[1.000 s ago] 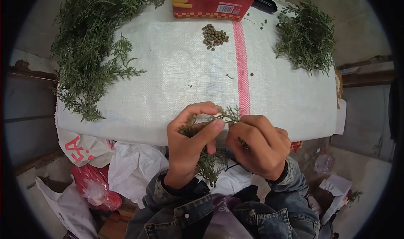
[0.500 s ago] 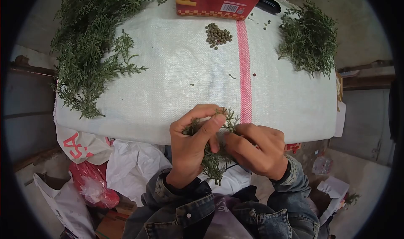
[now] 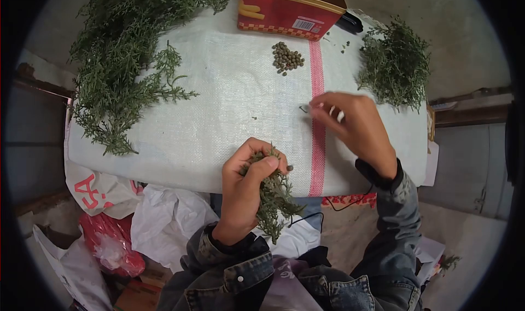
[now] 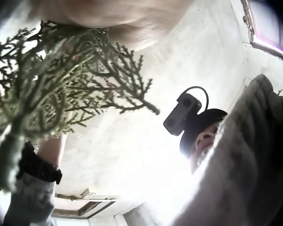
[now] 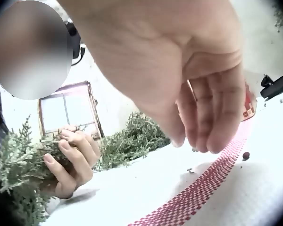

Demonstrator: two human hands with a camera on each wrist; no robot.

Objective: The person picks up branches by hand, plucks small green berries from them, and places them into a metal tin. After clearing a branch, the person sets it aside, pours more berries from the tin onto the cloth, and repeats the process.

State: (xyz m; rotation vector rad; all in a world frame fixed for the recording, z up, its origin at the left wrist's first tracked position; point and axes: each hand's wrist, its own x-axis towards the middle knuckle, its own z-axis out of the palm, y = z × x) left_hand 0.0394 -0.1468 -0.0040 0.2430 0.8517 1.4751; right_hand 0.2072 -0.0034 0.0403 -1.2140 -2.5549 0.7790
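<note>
The left hand [image 3: 243,188] grips a bunch of scaly evergreen sprigs [image 3: 273,201], with the thumb laid over the stems. One small round green berry [image 3: 290,169] shows beside its fingertips. In the left wrist view the sprigs [image 4: 61,89] hang below the palm. The right hand [image 3: 355,122] is over the pink stripe, away from the bunch, its thumb and fingers brought toward each other. Its fingertips are blurred, and I cannot tell whether they pinch something small. A curved bit of twig [image 3: 303,109] lies near them. Beyond is a pile of berries [image 3: 287,59].
A woven white sack cloth [image 3: 219,103] covers the work surface. A red and gold tin [image 3: 290,15] stands at the back, a black object [image 3: 350,22] beside it. Evergreen branches [image 3: 120,59] heap up on the left, a smaller heap [image 3: 396,65] on the right. Bags [image 3: 164,218] lie below the front edge.
The right hand has left the sprigs and moved forward and right over the cloth. The left hand keeps its hold on the bunch near the front edge.
</note>
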